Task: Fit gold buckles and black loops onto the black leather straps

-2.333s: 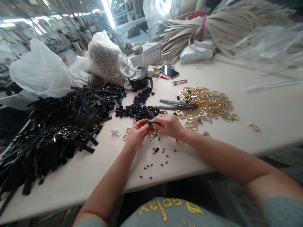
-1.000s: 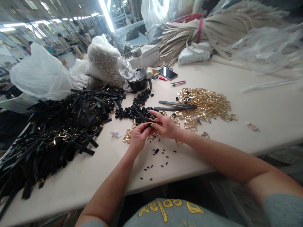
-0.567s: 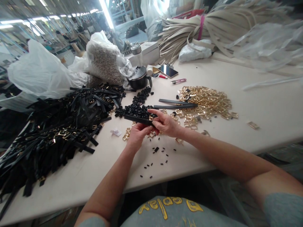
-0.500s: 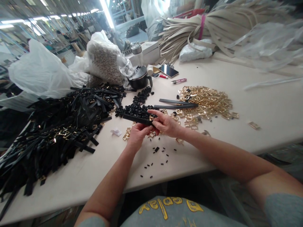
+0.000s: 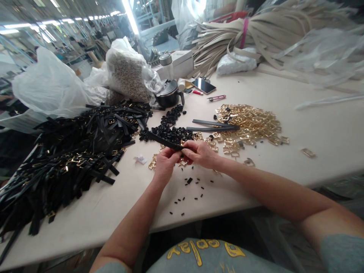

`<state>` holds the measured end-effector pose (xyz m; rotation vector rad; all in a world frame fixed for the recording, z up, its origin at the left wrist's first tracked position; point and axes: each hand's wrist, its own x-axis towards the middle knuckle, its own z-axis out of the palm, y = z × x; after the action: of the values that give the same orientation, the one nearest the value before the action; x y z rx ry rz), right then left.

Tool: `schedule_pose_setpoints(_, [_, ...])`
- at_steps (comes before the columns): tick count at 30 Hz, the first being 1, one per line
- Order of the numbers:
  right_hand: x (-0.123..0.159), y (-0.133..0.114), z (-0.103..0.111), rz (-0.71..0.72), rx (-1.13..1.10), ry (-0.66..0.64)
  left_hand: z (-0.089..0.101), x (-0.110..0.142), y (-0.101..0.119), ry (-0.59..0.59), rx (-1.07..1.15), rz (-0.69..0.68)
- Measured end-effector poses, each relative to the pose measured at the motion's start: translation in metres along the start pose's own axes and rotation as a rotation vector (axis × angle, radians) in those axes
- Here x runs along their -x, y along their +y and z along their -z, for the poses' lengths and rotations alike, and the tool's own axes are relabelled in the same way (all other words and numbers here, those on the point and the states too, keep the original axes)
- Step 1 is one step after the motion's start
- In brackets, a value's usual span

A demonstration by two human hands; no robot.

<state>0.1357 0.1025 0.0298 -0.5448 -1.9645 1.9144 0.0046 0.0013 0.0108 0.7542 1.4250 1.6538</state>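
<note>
At frame centre, fingers of the left hand point(image 5: 165, 163) and right hand point(image 5: 201, 153) pinch a black strap point(image 5: 165, 141) by one end, presumably for steadiness; gold buckles point(image 5: 253, 123) lie right of centre, seemingly for easy reach

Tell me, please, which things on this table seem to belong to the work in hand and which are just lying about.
Likely part of the work:
black strap, pinched by left hand and right hand
gold buckles
small black loops
heap of buckled straps

Probably just lying about:
phone
lidded black mug
clear lidded jar
white scrap
</note>
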Motion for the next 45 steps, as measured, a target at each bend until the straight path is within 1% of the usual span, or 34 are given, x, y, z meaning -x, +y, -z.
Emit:
schedule_pose_setpoints(4, [0.001, -0.001, 0.002, 0.053, 0.157, 0.045, 0.000, -0.001, 0.006, 0.030, 0.126, 0.040])
schedule_pose_setpoints(7, [0.001, -0.004, 0.004, 0.053, 0.300, 0.084, 0.001, -0.003, 0.009, 0.085, 0.211, 0.125])
schedule_pose_setpoints(9, [0.001, -0.005, 0.005, 0.041, 0.382, 0.104, 0.000, -0.004, 0.009, 0.100, 0.237, 0.174])
schedule_pose_setpoints(12, [0.000, -0.004, 0.007, 0.072, 0.532, 0.142, -0.003, -0.003, 0.005, 0.127, 0.216, 0.186])
schedule_pose_setpoints(15, [0.002, -0.003, 0.009, 0.143, 0.655, 0.166, -0.006, -0.003, 0.002, 0.129, 0.118, 0.136])
schedule_pose_setpoints(17, [0.002, -0.003, 0.011, 0.160, 0.652, 0.130, -0.006, -0.004, 0.001, 0.122, 0.076, 0.102])
schedule_pose_setpoints(21, [0.000, -0.002, 0.017, 0.169, 0.666, 0.064, -0.003, -0.007, 0.004, 0.111, 0.031, 0.097])
schedule_pose_setpoints(25, [-0.001, -0.001, 0.022, 0.217, 0.750, 0.057, -0.003, -0.005, 0.007, 0.054, -0.007, 0.077])
schedule_pose_setpoints(28, [0.000, -0.001, 0.021, 0.206, 0.762, 0.059, -0.002, -0.005, 0.007, 0.005, -0.014, 0.077])
schedule_pose_setpoints(32, [0.004, -0.006, 0.015, 0.198, 0.738, 0.073, 0.001, -0.003, 0.007, 0.022, -0.047, 0.088])
schedule_pose_setpoints(35, [0.006, -0.008, 0.010, 0.221, 0.693, 0.106, 0.001, -0.004, 0.005, 0.020, 0.024, 0.160])
schedule_pose_setpoints(38, [0.004, -0.007, 0.008, 0.226, 0.620, 0.124, 0.000, -0.006, 0.003, 0.011, 0.169, 0.239])
schedule_pose_setpoints(41, [0.003, -0.006, 0.008, 0.195, 0.539, 0.136, -0.002, -0.006, 0.004, 0.018, 0.275, 0.256])
schedule_pose_setpoints(45, [0.001, -0.005, 0.008, 0.153, 0.475, 0.116, -0.005, -0.004, 0.007, 0.036, 0.321, 0.294])
